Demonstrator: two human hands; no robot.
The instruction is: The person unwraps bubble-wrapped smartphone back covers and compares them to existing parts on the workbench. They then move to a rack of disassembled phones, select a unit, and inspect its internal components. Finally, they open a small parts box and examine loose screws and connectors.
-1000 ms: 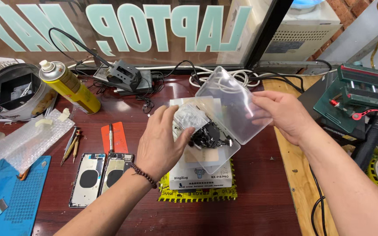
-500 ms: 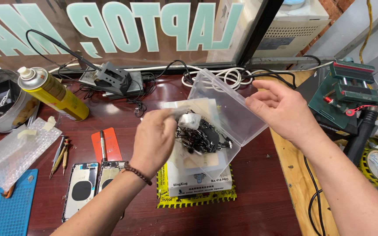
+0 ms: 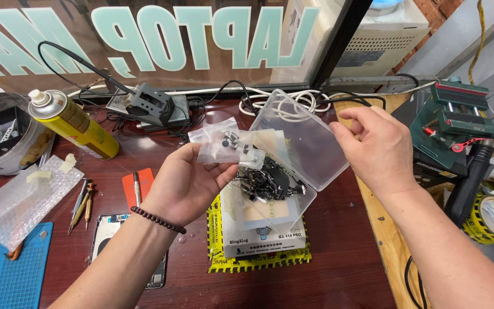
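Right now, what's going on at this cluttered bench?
A person is sorting small parts at a dark red table. The left hand holds up a small clear bag with tiny dark pieces inside. The right hand holds the raised lid of a clear plastic box, which is open and contains a tangle of small black parts. A yellow spray can lies to the left.

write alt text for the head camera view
The left hand holds up small clear bags of tiny parts while the right hand holds back the lid of a clear plastic box of dark small components, on a cluttered red-brown workbench.
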